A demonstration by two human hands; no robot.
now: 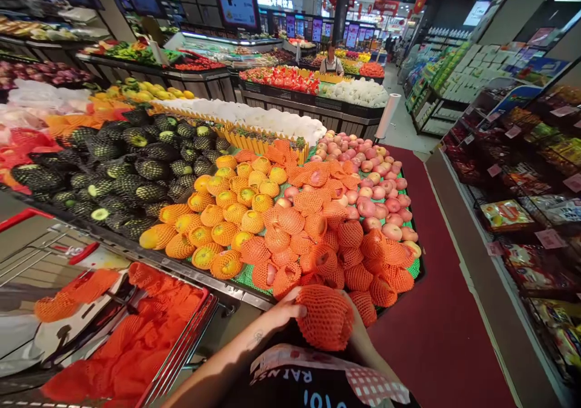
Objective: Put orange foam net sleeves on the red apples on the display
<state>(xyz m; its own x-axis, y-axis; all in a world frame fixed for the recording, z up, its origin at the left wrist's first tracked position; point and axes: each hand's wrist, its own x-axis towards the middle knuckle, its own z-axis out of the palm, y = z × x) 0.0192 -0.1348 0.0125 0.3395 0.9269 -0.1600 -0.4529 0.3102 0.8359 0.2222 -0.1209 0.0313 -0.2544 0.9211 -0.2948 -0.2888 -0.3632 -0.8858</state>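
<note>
A fruit wrapped in orange foam netting (325, 317) is sitting between both hands, low in the view and just in front of the near edge of the produce display bin (236, 292). The left hand (284, 312) is gripping its left side with the thumb lying over the top; the right hand (358, 329) is cupping its right side, mostly hidden behind it. The netting is covering the fruit completely, its mesh stretching into a rounded, ribbed shape, so the kind of fruit inside cannot be told.

Just beyond the wrapped fruit, the bin is holding a heap of apples in the same orange sleeves (318, 244), with bare pink apples (376, 184) lying farther back and to the right. To the left of the heap, yellow-orange fruits in netting (218, 214) are piling up, and beyond them dark green fruits in black netting (127, 166).

To the left of the wrapped fruit, a red-rimmed shopping cart (190, 341) is holding loose, empty orange net sleeves (140, 341) lying crumpled together.
</note>
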